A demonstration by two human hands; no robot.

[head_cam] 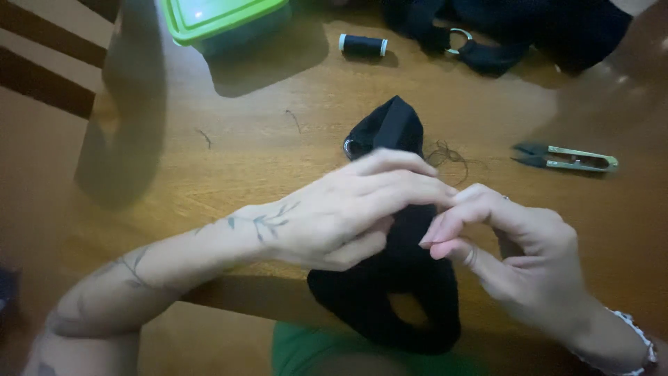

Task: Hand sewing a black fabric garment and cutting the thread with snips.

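— What have you got in your hands there?

— A black strap (pixel 396 209). My left hand (pixel 334 216) is curled over its middle, fingers lying across it and thumb tucked under, so that hand is closed on the strap. My right hand (pixel 515 251) meets it from the other side, fingertips pinched narrow right at the strap's edge, touching my left fingertips. Whether anything thin sits in that pinch, I cannot tell.

— And where does the strap lie?

— On the wooden table (pixel 278 153), at its near edge. The far end stands folded up beyond my knuckles with a metal ring (pixel 350 146) beside it; the near end loops down off the table's edge towards my lap.

— Anything else around the strap?

— Thread snips (pixel 567 159) well to the right of it. A black thread spool (pixel 362 45) beyond it, a green-lidded box (pixel 223 21) further left, and dark fabric with a ring (pixel 487 35) at the far right.
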